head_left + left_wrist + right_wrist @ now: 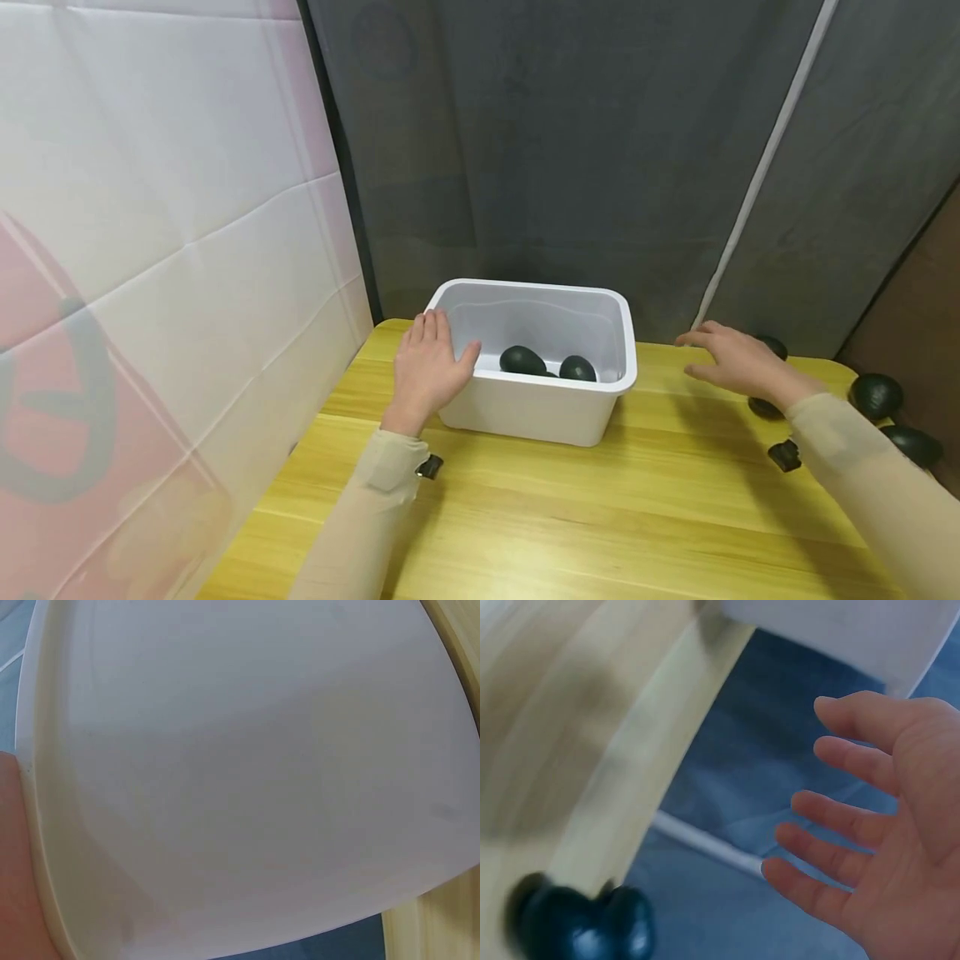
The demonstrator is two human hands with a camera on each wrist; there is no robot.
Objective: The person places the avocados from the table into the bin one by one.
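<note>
Two dark avocados (547,363) lay inside the white bin (600,312) at the centre of the head view, on the yellow worktop (570,508). We kept our left hand (429,367) flat against the bin's left wall, fingers straight, gripping nothing. Our right hand (738,358) hovered right of the bin with its grip wide and empty, above more avocados (876,395) near the worktop's right edge. We could read no writing or labels anywhere.

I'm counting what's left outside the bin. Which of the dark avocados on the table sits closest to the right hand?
The avocado partly hidden behind the right hand, near the table's back edge. The others lie below the wrist, at the far right edge, or inside the white bin.
</note>
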